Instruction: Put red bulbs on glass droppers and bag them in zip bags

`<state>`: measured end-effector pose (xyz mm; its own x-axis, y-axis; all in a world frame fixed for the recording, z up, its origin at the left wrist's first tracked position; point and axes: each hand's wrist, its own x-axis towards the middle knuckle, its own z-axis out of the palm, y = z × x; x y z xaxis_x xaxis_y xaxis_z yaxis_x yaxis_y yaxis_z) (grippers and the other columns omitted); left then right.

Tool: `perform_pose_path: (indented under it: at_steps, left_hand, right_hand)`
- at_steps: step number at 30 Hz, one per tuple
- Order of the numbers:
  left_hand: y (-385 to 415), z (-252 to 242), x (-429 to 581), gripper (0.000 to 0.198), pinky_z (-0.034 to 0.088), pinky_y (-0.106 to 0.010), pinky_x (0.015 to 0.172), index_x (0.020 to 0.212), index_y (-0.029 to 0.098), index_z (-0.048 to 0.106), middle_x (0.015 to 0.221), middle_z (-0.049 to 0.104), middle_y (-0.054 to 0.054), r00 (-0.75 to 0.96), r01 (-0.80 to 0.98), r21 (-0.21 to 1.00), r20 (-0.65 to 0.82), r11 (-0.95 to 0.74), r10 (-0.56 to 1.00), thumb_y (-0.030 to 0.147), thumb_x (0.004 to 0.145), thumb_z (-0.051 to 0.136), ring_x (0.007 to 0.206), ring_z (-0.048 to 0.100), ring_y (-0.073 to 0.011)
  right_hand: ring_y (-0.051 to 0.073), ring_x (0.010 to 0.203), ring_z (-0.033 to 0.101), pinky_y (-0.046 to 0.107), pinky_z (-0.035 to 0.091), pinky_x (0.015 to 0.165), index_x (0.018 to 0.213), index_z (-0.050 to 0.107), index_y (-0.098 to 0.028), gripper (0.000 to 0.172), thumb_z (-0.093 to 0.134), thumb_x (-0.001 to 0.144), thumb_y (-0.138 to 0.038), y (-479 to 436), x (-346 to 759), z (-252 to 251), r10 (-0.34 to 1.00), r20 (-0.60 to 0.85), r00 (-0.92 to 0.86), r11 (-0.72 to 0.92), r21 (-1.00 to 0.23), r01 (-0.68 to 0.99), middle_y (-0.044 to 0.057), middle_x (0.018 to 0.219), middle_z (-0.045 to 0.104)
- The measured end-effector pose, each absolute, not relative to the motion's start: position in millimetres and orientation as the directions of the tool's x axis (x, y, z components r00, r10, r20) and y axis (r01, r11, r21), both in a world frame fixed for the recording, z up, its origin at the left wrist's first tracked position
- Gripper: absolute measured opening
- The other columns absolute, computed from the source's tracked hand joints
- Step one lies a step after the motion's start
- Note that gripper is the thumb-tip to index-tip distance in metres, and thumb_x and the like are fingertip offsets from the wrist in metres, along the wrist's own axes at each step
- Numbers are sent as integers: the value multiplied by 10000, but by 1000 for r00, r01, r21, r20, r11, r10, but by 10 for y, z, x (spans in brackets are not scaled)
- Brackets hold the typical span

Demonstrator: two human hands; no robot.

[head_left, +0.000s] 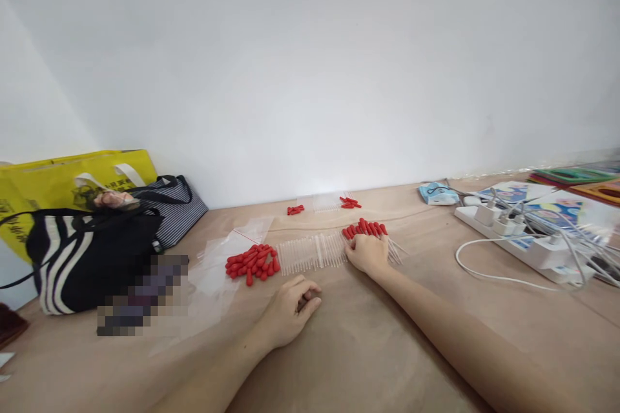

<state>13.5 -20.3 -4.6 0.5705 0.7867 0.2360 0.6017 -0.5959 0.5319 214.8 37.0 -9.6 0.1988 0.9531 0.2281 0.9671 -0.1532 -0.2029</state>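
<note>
In the head view, a row of thin clear glass tubes [310,254] lies side by side on the table. Left of it is a heap of red rubber bulbs [249,263]. More red bulbs [364,228] form a row at the right end, some apparently fitted on tubes like droppers. My right hand [367,254] bends down over this end, fingers curled and partly hidden; what they pinch cannot be made out. My left hand [290,311] rests on the table in front of the tubes, loosely curled, thumb and forefinger apart, nothing visible between them.
Smaller groups of red pieces [295,210] and clear tubes lie near the wall. Plastic bags [217,271] spread at left, beside a black bag [97,258] and a yellow bag [29,181]. At right are a power strip [523,242] with white cables and a blue mask [438,193].
</note>
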Motion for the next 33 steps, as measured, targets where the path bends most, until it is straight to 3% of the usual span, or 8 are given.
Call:
perform_pose_path:
  at_steps: [4,8,11,13,17,22,29,33]
  left_hand:
    - [-201,-47,130,122,430,-238,600,841,181,575,761,548,-20,547,629,501,258,-594,796,199,772,476,662,533,-134]
    - [-81,34,-75,71,419,-286,668,725,177,538,755,554,-24,417,749,374,375,-547,828,215,759,489,718,533,-168]
    - [62,135,-354,84,406,-303,684,680,179,512,731,554,-25,291,854,274,453,-442,843,229,746,497,741,526,-191]
    - [143,187,-523,80,402,-305,688,705,182,520,747,561,-29,226,902,232,467,-365,855,246,746,494,753,526,-199]
    - [229,194,-663,175,401,-285,640,721,181,540,738,559,-29,118,948,219,432,-231,894,344,757,489,710,536,-191]
    - [265,109,-599,220,389,-271,615,677,176,541,697,553,-27,89,970,167,426,-175,900,378,750,495,671,539,-181]
    - [233,214,-606,172,397,-264,587,642,176,559,679,578,-26,54,959,228,437,-168,898,306,735,497,645,552,-177]
    - [66,310,-432,178,414,-247,558,689,174,564,677,576,-18,121,854,373,533,-361,837,323,754,491,590,534,-146]
  right_hand:
    - [238,763,584,398,224,771,707,655,-130,263,422,762,-237,465,2093,-87,963,202,177,-149,-144,978,139,772,660]
    - [243,760,580,403,231,757,708,653,-114,253,403,750,-122,472,2044,-37,974,188,123,-106,-101,989,153,766,657]
    - [264,823,556,402,249,750,804,632,-89,277,362,794,-146,354,2061,27,971,223,87,-69,-87,994,177,842,641]
    - [257,856,535,376,271,745,846,607,-90,273,362,819,-209,215,2102,42,963,268,-24,48,-83,995,167,880,627]
    - [206,814,517,311,308,709,747,569,-150,178,428,809,-238,-101,2197,-63,821,369,-436,502,-103,859,81,803,612]
    - [180,728,507,293,321,653,695,543,-178,122,499,784,-247,-250,2251,-211,788,383,-481,586,-228,778,35,707,585]
    - [150,693,489,252,332,600,703,503,-184,90,548,738,-253,-222,2281,-185,812,372,-450,574,-368,732,5,677,564]
    - [148,693,490,259,344,621,715,501,-187,140,574,720,-307,-232,2256,-196,818,407,-407,563,-418,713,1,675,556]
